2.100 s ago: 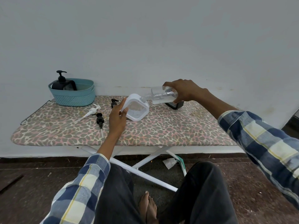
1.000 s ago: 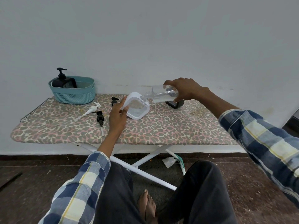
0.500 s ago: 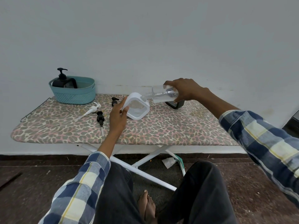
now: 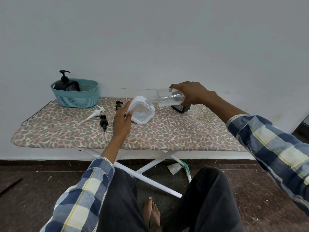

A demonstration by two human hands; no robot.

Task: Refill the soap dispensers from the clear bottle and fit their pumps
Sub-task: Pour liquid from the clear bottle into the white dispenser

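My right hand (image 4: 192,93) grips the clear bottle (image 4: 168,97), tipped nearly flat, its neck at the mouth of a white square dispenser (image 4: 142,113). My left hand (image 4: 122,121) holds that dispenser tilted on the ironing board (image 4: 175,131). A little clear liquid lies along the bottle's lower side. A white pump (image 4: 94,113) and two black pumps (image 4: 103,122) (image 4: 118,104) lie loose on the board to the left. A black dispenser (image 4: 66,83) with its pump fitted stands in the teal basket (image 4: 76,97).
A black square dispenser (image 4: 181,108) rests on the board behind the bottle, partly hidden by my right hand. The wall runs right behind the board. My knees and a bare foot are below the board's front edge, by its white legs.
Both hands hold nearly the same pose through the frames, with the bottle kept tipped into the white dispenser. The view has shifted slightly.
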